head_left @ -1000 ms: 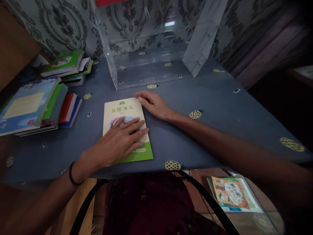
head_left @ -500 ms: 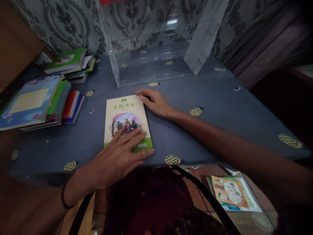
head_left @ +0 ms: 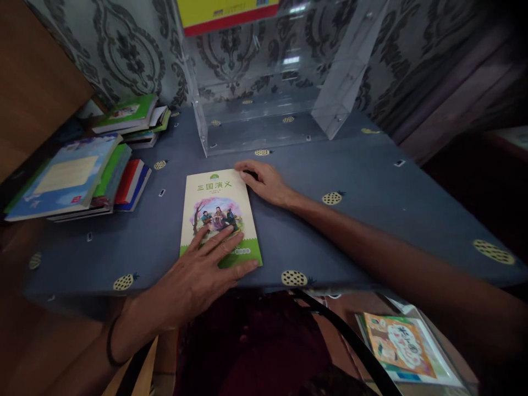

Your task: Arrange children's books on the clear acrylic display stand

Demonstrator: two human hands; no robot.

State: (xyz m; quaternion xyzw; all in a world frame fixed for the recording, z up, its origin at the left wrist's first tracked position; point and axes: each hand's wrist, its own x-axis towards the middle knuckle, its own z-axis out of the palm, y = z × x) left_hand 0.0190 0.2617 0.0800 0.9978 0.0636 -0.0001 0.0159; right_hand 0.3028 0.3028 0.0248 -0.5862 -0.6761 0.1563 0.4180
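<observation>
Plainly, two bare hands share one book, a cream paperback with a green lower band (head_left: 218, 212), which lies flat near the front edge of a tabletop spread with a blue-grey, pineapple-printed cloth (head_left: 297, 231). The left hand (head_left: 202, 272), one thin black band (head_left: 110, 341) around its wrist, rests palm down with fingers spread, grasping nothing; it hides the book's lower left part and some of the green band. Four large green characters and a picture of three figures show above it. The right hand (head_left: 264, 181) lies half curled at the book's upper right corner, touching it; whether it pinches the edge I cannot tell. Two stacks of books stand to the left: a nearer one topped by a light blue book (head_left: 66, 173), with one red book (head_left: 129, 181) and one blue book (head_left: 140, 188) at its right side, and a farther one topped by a green book (head_left: 127, 113); some volumes are too covered to count. Behind, one clear plastic rack (head_left: 336, 104) is cut off at the top, as is one yellow-and-red item (head_left: 226, 11). Below the tabletop, at right, lies one orange picture booklet (head_left: 400, 346), perhaps on the floor.
</observation>
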